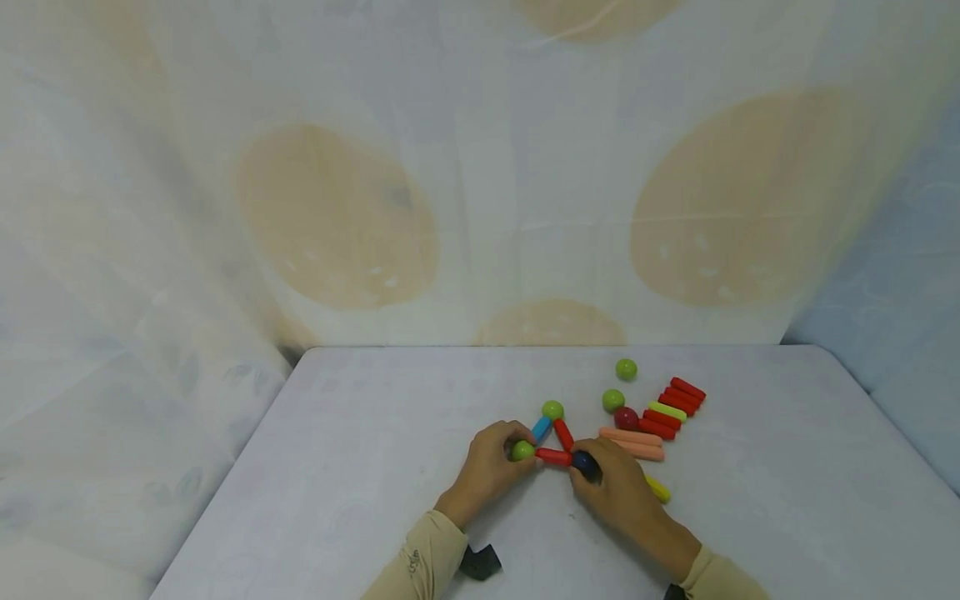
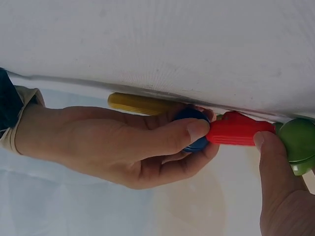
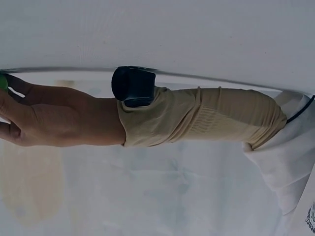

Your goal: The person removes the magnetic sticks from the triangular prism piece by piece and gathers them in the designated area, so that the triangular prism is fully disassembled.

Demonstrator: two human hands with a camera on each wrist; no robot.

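Note:
On the white table (image 1: pixel 337 467) lies a small triangle of pieces. My left hand (image 1: pixel 504 460) pinches a green ball (image 1: pixel 522 451) at its left corner, and my right hand (image 1: pixel 600 479) grips a dark blue ball (image 1: pixel 585 464) at its right corner. A red stick (image 1: pixel 553 456) joins the two balls. A blue stick (image 1: pixel 542 429) and a second red stick (image 1: pixel 563 434) rise to another green ball (image 1: pixel 552 409). The left wrist view shows the right hand (image 2: pixel 123 147) round the blue ball (image 2: pixel 199 144), the red stick (image 2: pixel 236 133) and the green ball (image 2: pixel 298 140). The right wrist view shows my left hand (image 3: pixel 44 118).
Loose pieces lie to the right: several red sticks (image 1: pixel 678 396), a lime stick (image 1: pixel 667 411), two salmon sticks (image 1: pixel 633 442), a dark red ball (image 1: pixel 626 418), two green balls (image 1: pixel 626 369) and a yellow stick (image 1: pixel 658 489) by my right hand. A dotted curtain (image 1: pixel 480 208) hangs behind.

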